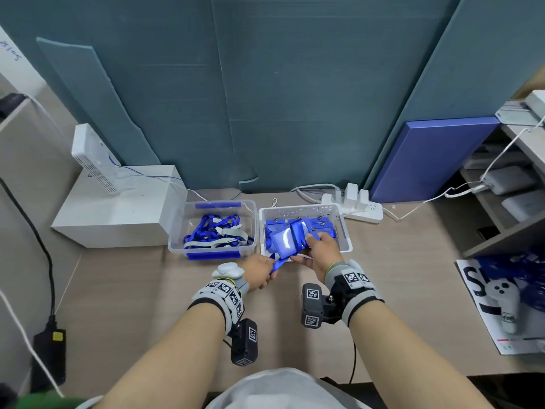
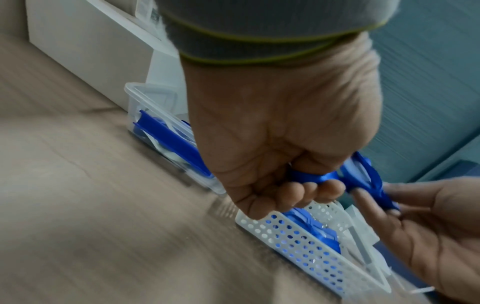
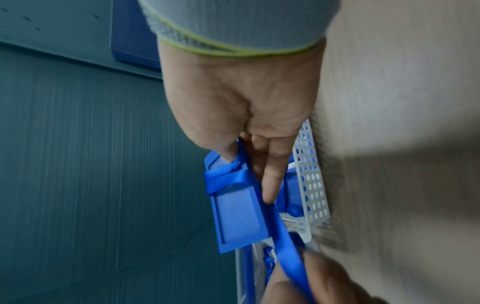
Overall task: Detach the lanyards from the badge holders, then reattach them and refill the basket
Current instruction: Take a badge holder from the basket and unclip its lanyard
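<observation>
My right hand (image 1: pixel 317 252) holds a blue badge holder (image 1: pixel 284 242) over the front of the white perforated basket (image 1: pixel 345 231), thumb on top and fingers beneath. A blue lanyard (image 1: pixel 296 234) is wrapped round the holder. Its loose end (image 1: pixel 277 265) runs down to my left hand (image 1: pixel 259 271), whose curled fingers grip it in front of the basket. In the right wrist view the badge holder (image 3: pixel 237 214) hangs from my right hand (image 3: pixel 241 148), and the lanyard (image 3: pixel 283 232) stretches to the other hand. In the left wrist view my left hand (image 2: pixel 293 185) closes round the lanyard (image 2: pixel 322 178). More blue holders lie in the basket (image 2: pixel 298 240).
A clear plastic bin (image 1: pixel 212 228) with loose blue and grey lanyards stands left of the basket. A white box (image 1: pixel 118 211) is further left, a power strip (image 1: pixel 354 206) behind the basket. At the right edge lie a printed sheet and a white controller (image 1: pixel 504 302).
</observation>
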